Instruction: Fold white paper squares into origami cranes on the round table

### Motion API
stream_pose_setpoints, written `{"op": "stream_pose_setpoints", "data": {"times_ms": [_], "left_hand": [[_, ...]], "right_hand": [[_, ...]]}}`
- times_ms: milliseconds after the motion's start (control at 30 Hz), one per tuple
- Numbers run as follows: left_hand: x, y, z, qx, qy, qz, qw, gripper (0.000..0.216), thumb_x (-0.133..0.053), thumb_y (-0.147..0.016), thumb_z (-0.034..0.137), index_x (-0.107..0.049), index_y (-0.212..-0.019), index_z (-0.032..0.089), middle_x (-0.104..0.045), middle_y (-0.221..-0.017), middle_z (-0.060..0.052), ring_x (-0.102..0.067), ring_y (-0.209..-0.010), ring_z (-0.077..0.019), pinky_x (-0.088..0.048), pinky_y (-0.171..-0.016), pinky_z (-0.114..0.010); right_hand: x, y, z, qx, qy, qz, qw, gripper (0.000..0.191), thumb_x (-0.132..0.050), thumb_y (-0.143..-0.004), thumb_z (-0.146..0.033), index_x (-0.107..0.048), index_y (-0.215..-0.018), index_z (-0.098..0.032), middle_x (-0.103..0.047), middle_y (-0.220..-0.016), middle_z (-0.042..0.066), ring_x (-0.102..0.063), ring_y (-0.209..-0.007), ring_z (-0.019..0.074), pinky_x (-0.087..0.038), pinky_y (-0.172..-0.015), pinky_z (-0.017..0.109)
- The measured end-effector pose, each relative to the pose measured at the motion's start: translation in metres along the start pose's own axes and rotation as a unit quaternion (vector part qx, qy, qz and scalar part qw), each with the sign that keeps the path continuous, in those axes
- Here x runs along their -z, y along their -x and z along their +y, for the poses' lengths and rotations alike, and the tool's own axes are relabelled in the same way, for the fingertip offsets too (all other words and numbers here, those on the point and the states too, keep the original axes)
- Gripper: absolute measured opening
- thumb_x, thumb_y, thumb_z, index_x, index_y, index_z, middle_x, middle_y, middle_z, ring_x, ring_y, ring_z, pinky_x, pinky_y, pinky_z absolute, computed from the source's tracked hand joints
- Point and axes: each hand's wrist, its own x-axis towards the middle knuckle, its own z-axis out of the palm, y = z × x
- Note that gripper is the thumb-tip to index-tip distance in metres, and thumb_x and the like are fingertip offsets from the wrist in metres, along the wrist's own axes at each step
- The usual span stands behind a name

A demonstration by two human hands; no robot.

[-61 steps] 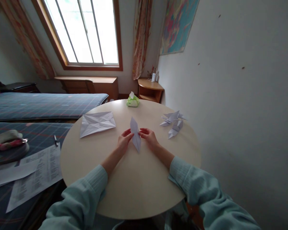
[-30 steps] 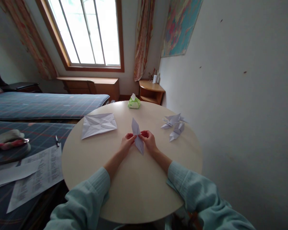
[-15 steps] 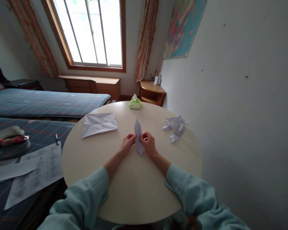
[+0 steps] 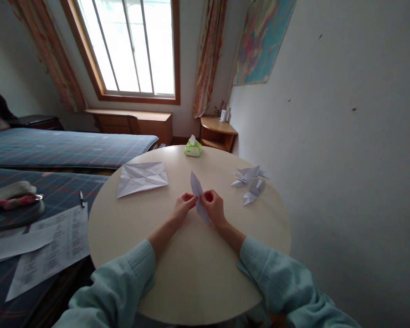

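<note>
A narrow folded piece of white paper, pointed at its far end, is held over the middle of the round table. My left hand pinches its left edge with thumb and fingertips. On the other side, my right hand grips the paper near its middle, thumb on the face toward me; its curled fingers are partly hidden. To the left lies a creased, flattened sheet of white paper. Several folded paper shapes sit in a group at the right.
A green tissue pack stands at the table's far edge. Left of the table, a bed bears printed sheets, a pen and a bulky grey-and-pink item. A white wall runs along the right.
The folded paper has tilted, its near end swinging right and its far tip slightly left. Both hands have shifted slightly right and keep their grip. The view moved a little.
</note>
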Motion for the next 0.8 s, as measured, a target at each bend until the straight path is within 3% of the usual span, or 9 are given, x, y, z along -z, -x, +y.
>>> {"op": "stream_pose_setpoints", "data": {"times_ms": [333,633,800], "left_hand": [[-0.002,0.002,0.000,-0.067,-0.090,0.081,0.990,0.020,-0.068,-0.051,0.023,-0.051,-0.055,0.013,-0.051,-0.052,0.004,-0.048,-0.052,-0.0078,-0.038,-0.054,-0.021],[0.000,0.003,0.007,-0.017,0.015,-0.037,0.999,0.029,-0.072,-0.053,0.035,-0.059,-0.066,0.012,-0.060,-0.064,0.001,-0.055,-0.063,-0.0095,-0.043,-0.072,-0.027],[0.002,0.005,0.010,-0.026,0.014,-0.038,0.999,0.029,-0.074,-0.051,0.033,-0.060,-0.065,0.012,-0.062,-0.065,0.000,-0.056,-0.064,-0.0100,-0.044,-0.073,-0.027]], "right_hand": [[-0.002,0.009,-0.007,0.147,0.051,-0.023,0.987,0.007,-0.049,-0.070,-0.021,-0.049,-0.065,-0.017,-0.051,-0.062,0.000,-0.048,-0.058,0.0120,-0.040,-0.056,0.024],[0.005,0.001,-0.007,0.037,-0.053,-0.021,0.998,0.013,-0.053,-0.070,-0.029,-0.051,-0.064,-0.017,-0.057,-0.060,0.001,-0.055,-0.056,0.0136,-0.047,-0.056,0.027],[0.006,0.002,-0.008,0.015,-0.090,-0.036,0.995,0.016,-0.055,-0.069,-0.032,-0.053,-0.064,-0.018,-0.058,-0.061,0.001,-0.056,-0.057,0.0143,-0.049,-0.056,0.027]]}}
